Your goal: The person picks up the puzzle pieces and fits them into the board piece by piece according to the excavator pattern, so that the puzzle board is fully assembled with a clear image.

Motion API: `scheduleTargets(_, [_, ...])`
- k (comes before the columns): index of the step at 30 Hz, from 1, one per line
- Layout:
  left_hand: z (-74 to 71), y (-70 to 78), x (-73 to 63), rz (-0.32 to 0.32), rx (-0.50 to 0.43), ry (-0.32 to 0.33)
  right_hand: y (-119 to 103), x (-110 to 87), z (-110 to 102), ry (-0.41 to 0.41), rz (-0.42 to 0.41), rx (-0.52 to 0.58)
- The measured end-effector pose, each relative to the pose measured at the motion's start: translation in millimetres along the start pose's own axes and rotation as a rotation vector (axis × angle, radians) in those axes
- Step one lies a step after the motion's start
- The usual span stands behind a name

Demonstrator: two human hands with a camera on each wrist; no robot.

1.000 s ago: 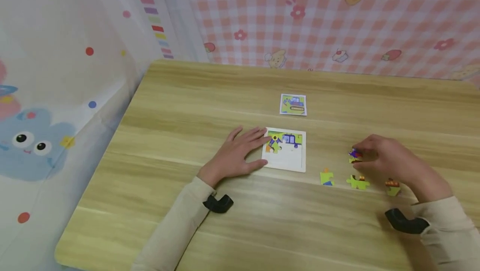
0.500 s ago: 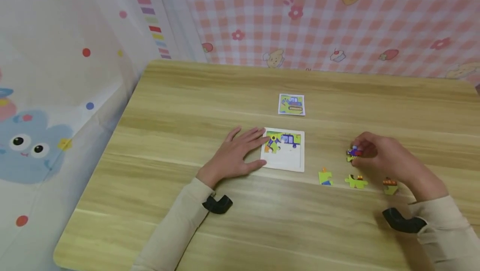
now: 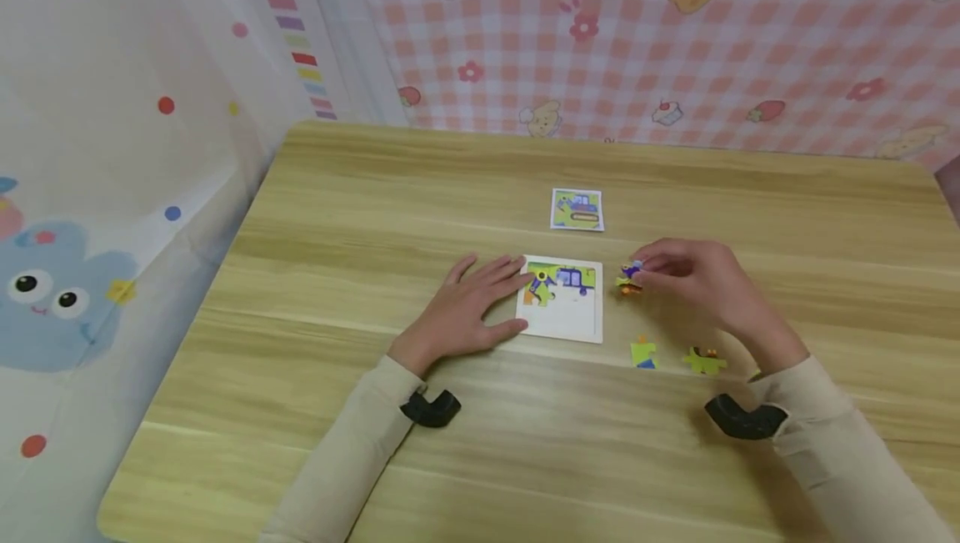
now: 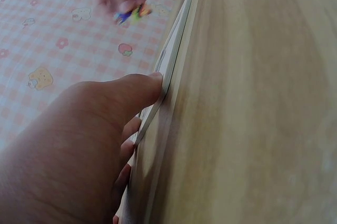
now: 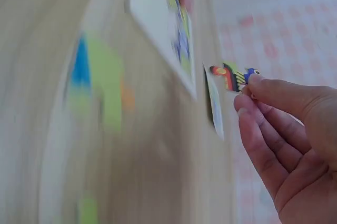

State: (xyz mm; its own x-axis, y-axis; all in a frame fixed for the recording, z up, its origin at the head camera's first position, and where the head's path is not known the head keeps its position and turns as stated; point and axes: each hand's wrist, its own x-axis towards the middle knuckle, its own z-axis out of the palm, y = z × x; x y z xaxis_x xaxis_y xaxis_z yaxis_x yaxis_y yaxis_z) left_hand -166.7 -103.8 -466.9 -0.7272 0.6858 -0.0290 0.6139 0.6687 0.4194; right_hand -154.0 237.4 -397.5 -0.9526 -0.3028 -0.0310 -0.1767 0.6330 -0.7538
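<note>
My left hand (image 3: 465, 309) lies with straight, spread fingers at the left edge of a white-framed puzzle board (image 3: 573, 322). In the left wrist view, its thumb rests on the board's edge. Joined pieces fill the board's upper part with a purple vehicle picture; the lower right shows bare white. Just right of the board, my right hand (image 3: 701, 276) pinches a puzzle piece (image 5: 231, 76) between thumb and fingers. That jigsaw piece is purple, yellow-green and orange-red, and is held above the table in the right wrist view.
Two loose pieces, a green-blue one (image 3: 643, 354) and a green-brown one (image 3: 705, 360), lie below the right hand. Another is mostly hidden by the right wrist. A small picture card (image 3: 577, 209) lies behind the board on the wooden table (image 3: 360, 218). Patterned cloth hangs behind.
My right hand has carried the pinched puzzle piece left from above the loose pieces to beside the board. The left hand stays on the board's edge. The head view has shifted slightly.
</note>
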Motion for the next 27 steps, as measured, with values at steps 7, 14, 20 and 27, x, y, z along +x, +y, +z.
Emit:
scheduleTargets(7, [-0.1,0.1,-1.3,-0.011,0.002,-0.005,-20,28.7,34,-0.122,0.051,0.113])
scheduleTargets(14, [-1.0,1.4,-0.1,-0.003,0.000,0.000,-15,36.8,50,-0.178,0.075,0.126])
scheduleTargets(20, [0.2,1.2,-0.1,-0.003,0.001,0.001,-10,38.6,59,-0.178,0.122,0.154])
scheduleTargets(27, [0.1,1.0,0.3,0.003,-0.002,0.006,-14,38.4,65,-0.151,0.108,0.130])
